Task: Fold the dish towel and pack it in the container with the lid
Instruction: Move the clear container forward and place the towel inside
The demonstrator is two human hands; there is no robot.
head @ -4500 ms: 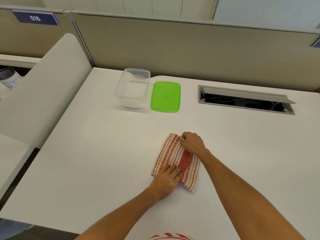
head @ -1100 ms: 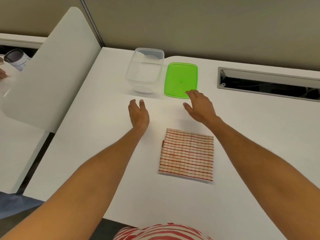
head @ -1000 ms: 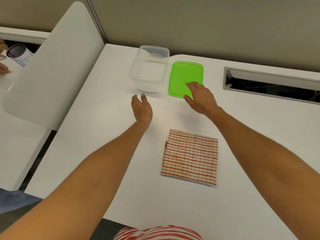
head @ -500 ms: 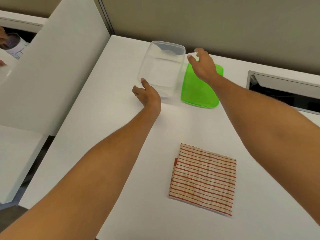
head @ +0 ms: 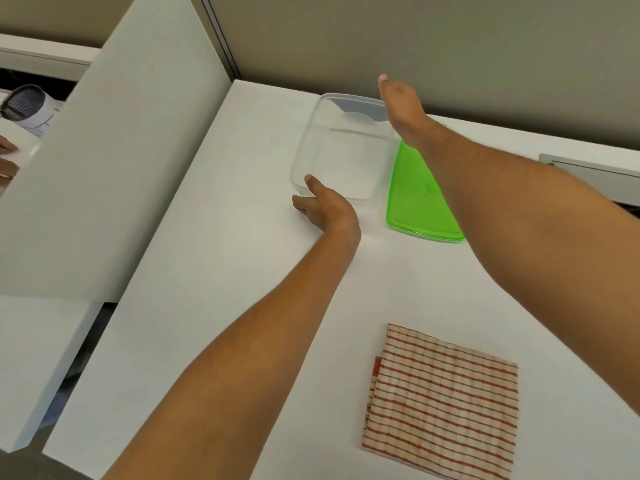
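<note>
The red-and-cream striped dish towel [head: 441,403] lies folded into a rectangle on the white desk [head: 225,271], near its front edge, untouched. A clear plastic container [head: 341,147] stands at the back of the desk. Its green lid [head: 417,199] lies flat just to its right. My left hand [head: 323,206] is at the container's near left corner, fingers apart, touching or almost touching the rim. My right hand [head: 400,102] hovers over the container's far right corner, fingers extended, holding nothing.
A white divider panel [head: 114,150] slopes along the desk's left side. A beige partition wall [head: 450,46] runs behind the desk. A cable slot [head: 595,174] opens at the right. Another person's fingers [head: 7,157] and a printed cup [head: 27,105] show at far left.
Both hands left the folded towel and reached forward to the container. In the last half second my right hand moved from the lid's far edge to the container's far right corner.
</note>
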